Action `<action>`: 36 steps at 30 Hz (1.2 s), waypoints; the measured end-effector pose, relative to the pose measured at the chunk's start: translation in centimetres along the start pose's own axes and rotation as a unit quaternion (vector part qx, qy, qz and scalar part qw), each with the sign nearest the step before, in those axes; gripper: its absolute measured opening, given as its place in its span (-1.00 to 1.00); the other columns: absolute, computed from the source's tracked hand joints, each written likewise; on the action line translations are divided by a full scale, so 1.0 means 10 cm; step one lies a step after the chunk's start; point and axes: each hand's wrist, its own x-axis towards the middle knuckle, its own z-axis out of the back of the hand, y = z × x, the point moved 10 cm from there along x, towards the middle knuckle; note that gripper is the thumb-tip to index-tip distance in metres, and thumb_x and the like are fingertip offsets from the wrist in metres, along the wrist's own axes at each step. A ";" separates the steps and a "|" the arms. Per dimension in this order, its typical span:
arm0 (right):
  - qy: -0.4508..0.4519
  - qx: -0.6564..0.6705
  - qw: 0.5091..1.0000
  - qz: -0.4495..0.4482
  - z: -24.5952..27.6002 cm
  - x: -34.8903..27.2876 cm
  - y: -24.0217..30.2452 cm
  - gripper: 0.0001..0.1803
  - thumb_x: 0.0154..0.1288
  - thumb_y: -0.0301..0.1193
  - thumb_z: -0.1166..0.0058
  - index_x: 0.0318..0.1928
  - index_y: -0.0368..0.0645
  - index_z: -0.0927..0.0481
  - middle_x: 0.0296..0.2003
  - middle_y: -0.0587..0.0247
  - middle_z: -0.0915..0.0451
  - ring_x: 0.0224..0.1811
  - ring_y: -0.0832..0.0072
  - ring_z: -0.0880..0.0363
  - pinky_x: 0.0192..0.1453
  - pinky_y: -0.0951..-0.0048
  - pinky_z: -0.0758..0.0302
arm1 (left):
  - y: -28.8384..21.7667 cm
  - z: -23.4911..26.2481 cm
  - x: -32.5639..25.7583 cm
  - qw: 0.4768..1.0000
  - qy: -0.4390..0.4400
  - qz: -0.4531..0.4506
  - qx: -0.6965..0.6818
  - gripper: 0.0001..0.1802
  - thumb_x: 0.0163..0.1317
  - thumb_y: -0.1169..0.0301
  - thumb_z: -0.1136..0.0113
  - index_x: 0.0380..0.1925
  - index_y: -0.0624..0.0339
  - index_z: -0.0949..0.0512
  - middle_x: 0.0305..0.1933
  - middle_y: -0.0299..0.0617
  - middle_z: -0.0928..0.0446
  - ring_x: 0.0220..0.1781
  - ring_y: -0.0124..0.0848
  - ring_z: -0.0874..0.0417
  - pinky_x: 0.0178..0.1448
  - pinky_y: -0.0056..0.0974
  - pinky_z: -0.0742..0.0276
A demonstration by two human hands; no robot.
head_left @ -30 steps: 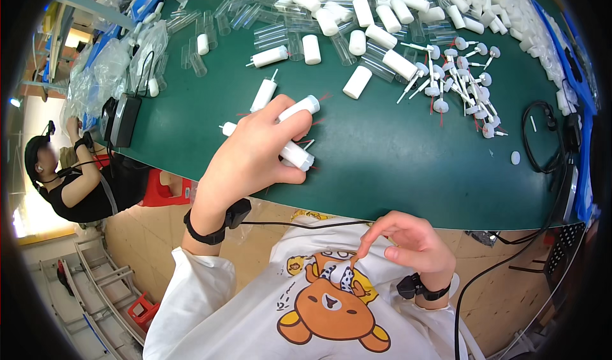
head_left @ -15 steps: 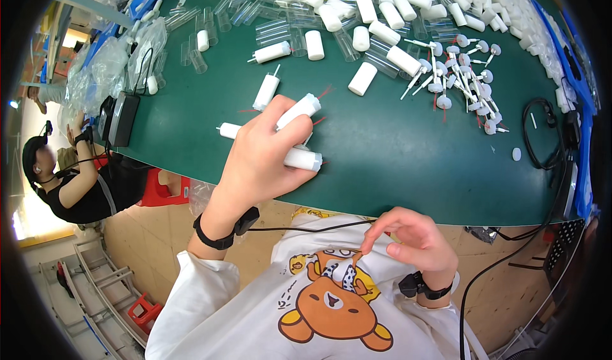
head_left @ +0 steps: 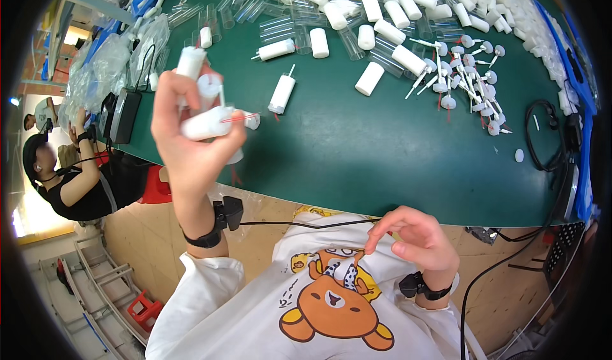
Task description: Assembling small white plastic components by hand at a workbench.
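My left hand (head_left: 183, 159) is raised over the left part of the green table, its fingers closed around several white cylinders (head_left: 207, 123). Thin red wires and a white rod stick out from these cylinders; my fingers partly hide them. To the right of that hand, a similar white cylinder (head_left: 282, 93) lies on the table with a thin rod at its far end. Near the table's front edge, in front of my shirt, my right hand (head_left: 417, 240) hangs with loosely bent fingers apart and nothing in it.
Clear tubes (head_left: 277, 32) and white cylinders (head_left: 370, 78) spread over the far side. Rods with round grey caps (head_left: 472, 83) are heaped at right, near a coiled black cable (head_left: 542, 134). A black box (head_left: 124, 118) stands at the left edge. A person (head_left: 80, 175) sits beyond it.
My left hand has moved left and turned, carrying the white cylinders. One cylinder it was close to now lies alone on the table. My right hand has hardly moved.
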 end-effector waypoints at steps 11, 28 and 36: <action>0.018 -0.004 1.000 -0.004 0.00 -0.01 0.00 -0.74 0.19 -0.63 0.06 -0.07 -0.30 -0.44 -0.22 0.14 -0.55 -0.11 0.40 -0.52 0.00 0.35 -0.41 | 0.52 -0.14 -0.31 0.975 0.127 0.181 0.029 -0.65 -0.26 0.63 -0.15 -0.50 0.17 -0.19 -0.22 -0.18 -0.49 -0.36 -0.60 -0.34 -0.31 -0.49 -0.36; 0.000 -0.021 1.000 0.010 0.00 0.02 0.02 -0.76 0.16 -0.62 0.10 -0.12 -0.32 -0.44 -0.23 0.12 -0.55 -0.15 0.35 -0.55 -0.01 0.30 -0.41 | 0.63 -0.46 -0.07 0.964 0.208 0.159 0.048 -0.68 -0.18 0.56 -0.13 -0.49 0.18 -0.17 -0.09 0.04 -0.48 -0.09 -0.44 -0.47 -0.09 -0.36 -0.42; -0.027 -0.015 0.999 0.017 0.00 0.01 0.02 -0.76 0.18 -0.62 0.13 -0.11 -0.37 -0.41 -0.23 0.05 -0.54 -0.17 0.34 -0.54 -0.02 0.31 -0.45 | 0.67 -0.43 -0.12 0.967 0.202 0.125 0.094 -0.64 -0.22 0.56 -0.15 -0.48 0.16 -0.15 -0.21 -0.08 -0.46 -0.25 -0.48 -0.39 -0.15 -0.39 -0.41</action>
